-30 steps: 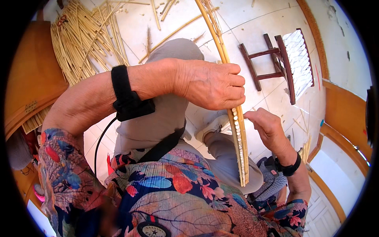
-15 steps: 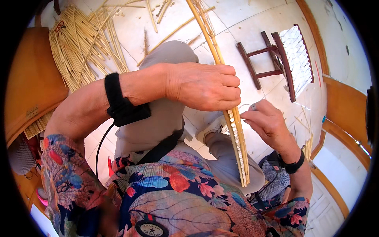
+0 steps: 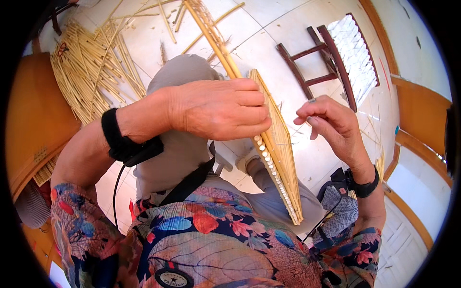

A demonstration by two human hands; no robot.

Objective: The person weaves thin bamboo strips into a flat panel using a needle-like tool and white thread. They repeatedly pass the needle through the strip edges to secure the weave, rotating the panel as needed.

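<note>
My left hand [image 3: 228, 108] is closed around the edge of a flat panel of straw-coloured stalks [image 3: 281, 149], which tilts over my lap. Cut pale ends line up in a row along the panel's near side. Longer stalks [image 3: 216, 45] run out past my knuckles toward the far side. A thin needle-like piece [image 3: 284, 144] sticks out from the panel's right face. To the right of it, my right hand [image 3: 329, 122] is raised off the panel, thumb and fingers apart, with nothing visible in them. One of its fingers wears a ring-like band [image 3: 312, 100].
A heap of cut stalks [image 3: 91, 72] lies on the tiled floor at far left, beside a brown wooden cabinet [image 3: 50, 96]. At far right a small dark-framed stool [image 3: 331, 62] with a white woven seat lies on its side. Loose stalks [image 3: 168, 21] are scattered beyond my knee.
My left hand has shifted left and the panel has turned, so its broad right face now shows. My right hand has moved away from the panel and its fingers have opened.
</note>
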